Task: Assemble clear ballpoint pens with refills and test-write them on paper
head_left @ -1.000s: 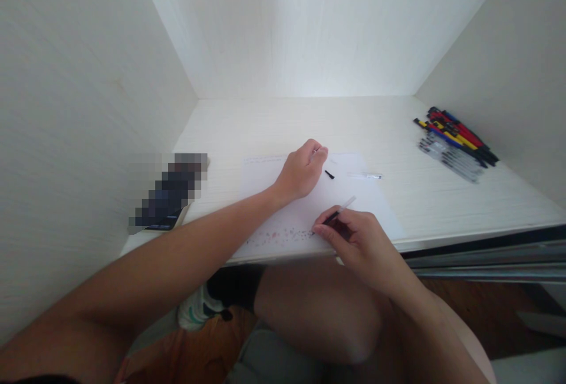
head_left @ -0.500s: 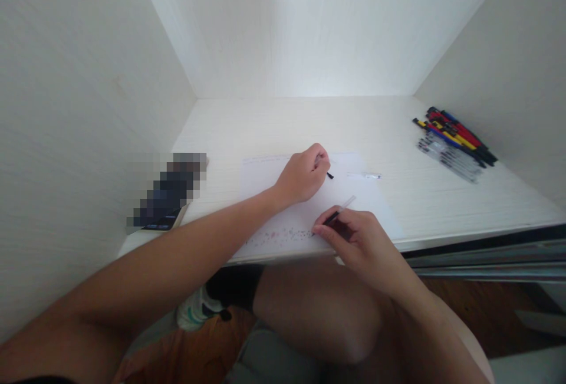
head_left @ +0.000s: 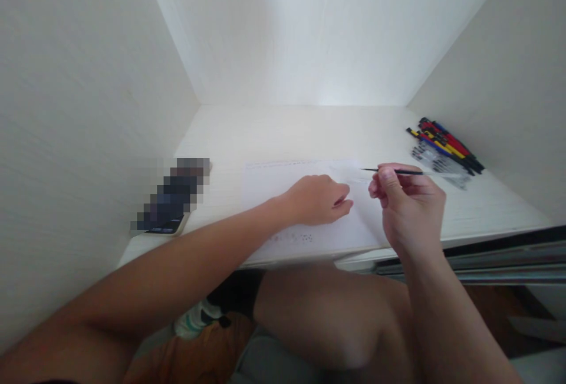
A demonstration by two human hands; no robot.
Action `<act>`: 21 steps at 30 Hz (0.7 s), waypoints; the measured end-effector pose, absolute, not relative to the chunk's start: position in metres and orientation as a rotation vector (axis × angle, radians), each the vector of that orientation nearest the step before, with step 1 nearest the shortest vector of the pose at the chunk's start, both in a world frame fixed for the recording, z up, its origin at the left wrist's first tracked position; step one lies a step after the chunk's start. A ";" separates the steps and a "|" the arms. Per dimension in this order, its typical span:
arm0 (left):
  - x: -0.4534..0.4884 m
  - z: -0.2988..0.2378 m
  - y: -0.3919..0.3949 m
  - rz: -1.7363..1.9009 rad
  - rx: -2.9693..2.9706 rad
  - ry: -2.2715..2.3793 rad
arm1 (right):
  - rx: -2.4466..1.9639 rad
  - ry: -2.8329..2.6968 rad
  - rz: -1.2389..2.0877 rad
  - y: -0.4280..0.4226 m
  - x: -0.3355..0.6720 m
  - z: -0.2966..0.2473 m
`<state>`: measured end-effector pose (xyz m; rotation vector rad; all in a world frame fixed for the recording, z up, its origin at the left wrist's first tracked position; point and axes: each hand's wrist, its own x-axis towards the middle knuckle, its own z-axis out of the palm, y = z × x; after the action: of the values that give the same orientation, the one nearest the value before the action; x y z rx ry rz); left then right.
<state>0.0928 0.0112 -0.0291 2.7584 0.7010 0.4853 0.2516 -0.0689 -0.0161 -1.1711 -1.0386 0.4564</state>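
Observation:
A white sheet of paper point(head_left: 283, 195) lies on the pale desk point(head_left: 287, 130), with small coloured marks near its front edge. My left hand point(head_left: 321, 201) rests on the sheet with its fingers curled and pinched together; what they hold is hidden. My right hand point(head_left: 409, 201) is lifted above the sheet's right edge. It pinches a thin pen point(head_left: 413, 172) that lies level, its dark tip pointing left and its clear barrel pointing right. The two hands are a short gap apart.
A pile of several pens point(head_left: 442, 148), red, blue, yellow and black, lies at the desk's right end by the wall. A blurred dark phone point(head_left: 170, 201) sits at the left edge. White walls close the desk on three sides. My knees are below the front edge.
My right hand lifted the pen off the paper and turned it level, moving up and right. My left hand closed over the small black piece and slid toward me; that piece no longer shows.

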 end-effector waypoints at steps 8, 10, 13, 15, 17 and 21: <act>0.092 -0.019 0.002 0.218 2.909 0.548 | -1.276 -1.404 0.546 0.043 0.255 -0.017; 0.091 -0.018 0.001 0.198 2.913 0.550 | -1.319 -1.458 0.621 0.062 0.255 -0.025; 0.091 -0.017 0.000 0.184 2.912 0.556 | -1.360 -1.451 0.734 0.069 0.257 -0.035; 0.092 -0.016 0.000 0.181 2.905 0.564 | -1.364 -1.407 0.790 0.064 0.259 -0.037; 0.092 -0.015 -0.001 0.169 2.898 0.580 | -1.349 -1.344 0.863 0.057 0.260 -0.035; 0.092 -0.014 -0.001 0.145 2.902 0.594 | -1.335 -1.224 1.056 0.045 0.256 -0.024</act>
<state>0.0920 -0.0014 -0.0144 2.9024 0.5943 0.1452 0.2562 0.0451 -0.0243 -1.3354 -1.2236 1.0560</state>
